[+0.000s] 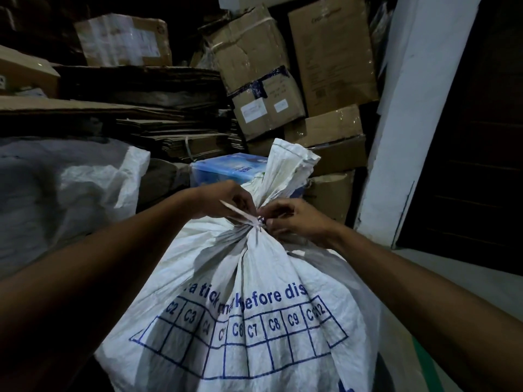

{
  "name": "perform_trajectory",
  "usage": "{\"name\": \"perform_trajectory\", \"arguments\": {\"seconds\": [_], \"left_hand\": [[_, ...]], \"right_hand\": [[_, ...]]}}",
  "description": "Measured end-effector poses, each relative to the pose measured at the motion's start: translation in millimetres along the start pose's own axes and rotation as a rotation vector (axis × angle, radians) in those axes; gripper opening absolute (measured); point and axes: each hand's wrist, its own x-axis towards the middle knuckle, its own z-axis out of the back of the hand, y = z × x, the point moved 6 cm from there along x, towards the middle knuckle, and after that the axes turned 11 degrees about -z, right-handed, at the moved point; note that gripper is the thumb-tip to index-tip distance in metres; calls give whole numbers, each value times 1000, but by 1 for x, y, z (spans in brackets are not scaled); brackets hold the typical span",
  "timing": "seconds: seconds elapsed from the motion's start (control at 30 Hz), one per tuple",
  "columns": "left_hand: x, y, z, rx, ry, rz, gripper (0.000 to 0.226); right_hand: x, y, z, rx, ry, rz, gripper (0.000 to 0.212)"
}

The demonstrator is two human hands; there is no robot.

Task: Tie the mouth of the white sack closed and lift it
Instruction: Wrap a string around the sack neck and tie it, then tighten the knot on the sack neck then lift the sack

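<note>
Nearest, filling the lower centre of the frame, stands the white sack (pixel 254 321), its side printed with a blue grid of boxes marked C2 to C12 under partly folded blue lettering. Its cloth is gathered into a tight neck at mid-frame, and the loose mouth flares upward above it. At that neck both hands work a pale tie strip (pixel 243 215). The left hand (pixel 226 198), coming from the lower left, has its grip curled and pinching one end of the strip, which juts toward the left. The right hand (pixel 297 219), from the lower right, pinches the strip at the knot with fingertips pressed together. Behind, a blue package (pixel 226 166) sits just past the neck; another white bag (pixel 70 190) lies at the left; cardboard boxes (pixel 325 66) are stacked across the top, and a white pillar (pixel 410 123) rises at the right.
</note>
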Motion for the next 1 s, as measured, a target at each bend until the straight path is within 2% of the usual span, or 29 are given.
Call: {"name": "perform_trajectory", "arguments": {"seconds": [0.03,0.1,0.13,0.2,0.27,0.33,0.4,0.5,0.57,0.63,0.77,0.83,0.93,1.0], "left_hand": [[-3,2,1,-40,-7,-19,18],[-8,5,1,-124,-14,-48,17],[-10,7,1,-160,-18,-55,16],[-14,8,0,-201,-13,-71,17],[-15,8,-2,-213,-7,-84,17],[-17,9,-2,-237,-15,-94,16],[-21,17,-1,-282,-41,-71,16],[-24,26,1,-269,-80,-40,18],[-24,28,1,-260,-118,-41,16],[-24,31,1,-258,-205,-44,13],[-17,40,2,-245,-358,-61,22],[-13,41,-1,-222,-395,-57,21],[-11,35,-1,-115,-417,-39,12],[-9,32,2,-26,-389,-36,13]], "right_hand": [[5,-4,3,1,-42,-20,33],[11,-19,10,-33,-182,-116,66],[11,-25,9,-19,-195,-159,69],[14,-36,-8,149,-66,-258,62],[18,-34,-25,284,22,-279,79],[24,-27,-32,329,6,-251,97],[31,-23,-32,345,-38,-225,106],[36,-14,-28,265,-115,-90,106],[41,-6,-24,146,-157,60,85],[34,10,-21,41,-211,114,64],[22,45,-9,-237,-485,256,45],[22,44,-3,-238,-556,276,57],[21,30,-7,-100,-369,181,71],[27,22,-6,-44,-396,186,91]]}}
